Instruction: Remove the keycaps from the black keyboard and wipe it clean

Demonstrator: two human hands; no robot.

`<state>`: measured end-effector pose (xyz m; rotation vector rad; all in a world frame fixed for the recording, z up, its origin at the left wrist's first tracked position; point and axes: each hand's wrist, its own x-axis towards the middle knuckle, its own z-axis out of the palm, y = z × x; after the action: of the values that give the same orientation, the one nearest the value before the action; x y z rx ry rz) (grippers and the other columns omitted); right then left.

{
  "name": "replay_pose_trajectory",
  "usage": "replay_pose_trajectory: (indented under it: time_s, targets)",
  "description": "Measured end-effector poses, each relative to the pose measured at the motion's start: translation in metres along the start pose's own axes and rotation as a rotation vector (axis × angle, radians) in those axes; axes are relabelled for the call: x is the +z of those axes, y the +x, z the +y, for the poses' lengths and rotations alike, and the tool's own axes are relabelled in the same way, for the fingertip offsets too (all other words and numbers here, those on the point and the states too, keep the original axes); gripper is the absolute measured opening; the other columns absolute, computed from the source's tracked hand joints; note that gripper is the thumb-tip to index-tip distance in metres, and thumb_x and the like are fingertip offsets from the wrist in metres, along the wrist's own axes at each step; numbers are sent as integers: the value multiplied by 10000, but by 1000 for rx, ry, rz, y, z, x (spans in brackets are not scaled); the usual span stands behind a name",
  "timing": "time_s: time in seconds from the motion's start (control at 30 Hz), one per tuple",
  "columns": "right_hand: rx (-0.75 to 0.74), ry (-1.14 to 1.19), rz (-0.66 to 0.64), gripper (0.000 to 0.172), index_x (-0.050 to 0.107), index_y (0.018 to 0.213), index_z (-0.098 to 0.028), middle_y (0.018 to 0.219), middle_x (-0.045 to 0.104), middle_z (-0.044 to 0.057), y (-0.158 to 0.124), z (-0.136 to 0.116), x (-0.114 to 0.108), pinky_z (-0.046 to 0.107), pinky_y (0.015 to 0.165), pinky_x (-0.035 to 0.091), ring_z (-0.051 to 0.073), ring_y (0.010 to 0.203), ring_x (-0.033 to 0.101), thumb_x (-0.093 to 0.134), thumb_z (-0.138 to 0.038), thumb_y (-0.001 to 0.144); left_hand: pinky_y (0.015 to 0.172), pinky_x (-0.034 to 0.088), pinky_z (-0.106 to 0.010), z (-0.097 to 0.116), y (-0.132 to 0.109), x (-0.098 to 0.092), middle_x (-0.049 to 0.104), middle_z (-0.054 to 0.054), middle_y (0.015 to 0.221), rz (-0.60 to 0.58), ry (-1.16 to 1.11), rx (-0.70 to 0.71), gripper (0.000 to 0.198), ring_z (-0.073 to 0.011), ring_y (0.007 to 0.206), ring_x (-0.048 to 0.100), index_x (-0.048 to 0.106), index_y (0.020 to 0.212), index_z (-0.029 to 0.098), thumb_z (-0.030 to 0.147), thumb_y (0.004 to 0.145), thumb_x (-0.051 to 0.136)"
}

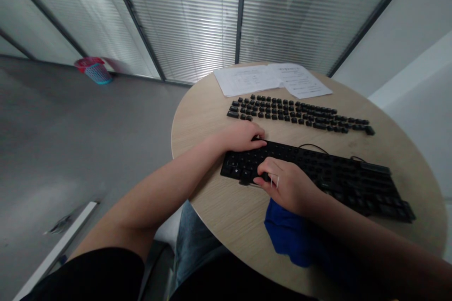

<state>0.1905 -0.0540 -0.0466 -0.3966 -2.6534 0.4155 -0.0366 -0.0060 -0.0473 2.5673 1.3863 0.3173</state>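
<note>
A black keyboard (339, 178) lies across the round wooden table (208, 103). My left hand (243, 135) rests on the keyboard's far left edge, fingers curled over the top rim. My right hand (286, 183) sits on the keyboard's near left part, fingers bent in a pinch around a thin wire tool (274, 180) near the bottom-row keys. Behind the keyboard, several loose black keycaps (300, 114) are laid out in rows on the table. A blue cloth (296, 240) lies under my right wrist.
Two printed paper sheets (271, 79) lie at the table's far edge. Glass walls with blinds stand behind. A pink and blue basket (93, 70) sits on the grey floor at the left. My knees show below the table's near edge.
</note>
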Motion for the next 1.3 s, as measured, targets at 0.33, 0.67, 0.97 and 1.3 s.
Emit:
replay_pose_trajectory:
  time_s: [0.33, 0.67, 0.97, 1.3]
  targets:
    - [238, 204, 14, 125, 599, 972, -214, 745, 674, 9, 5, 14, -8, 306, 676, 474, 177, 648, 624, 507, -256, 1046, 766, 466, -319, -4, 1, 2, 780, -78, 980, 8, -8, 29, 289, -206, 872, 682, 783, 1035, 197, 382, 1020, 561]
    - [137, 148, 1, 159, 608, 930, -218, 882, 733, 75, 6, 10, -3, 327, 737, 512, 213, 770, 681, 514, -273, 1046, 773, 468, -329, 0, 0, 1, 774, -79, 958, 21, -32, 14, 292, -211, 859, 678, 786, 1024, 197, 395, 1017, 571]
    - [241, 175, 97, 159, 590, 958, -233, 740, 653, 15, 0, 17, 0, 306, 641, 460, 181, 600, 582, 501, -326, 1051, 792, 469, -324, 1, 0, -1, 781, -82, 975, 14, -34, 11, 282, -209, 877, 682, 782, 1021, 187, 380, 1012, 577]
    - [236, 171, 116, 141, 583, 966, -226, 785, 687, 34, 0, 14, 1, 314, 647, 450, 190, 610, 596, 490, -297, 1046, 787, 468, -324, 1, 0, -1, 775, -79, 971, 5, -30, 4, 289, -211, 874, 681, 784, 1030, 189, 387, 1015, 574]
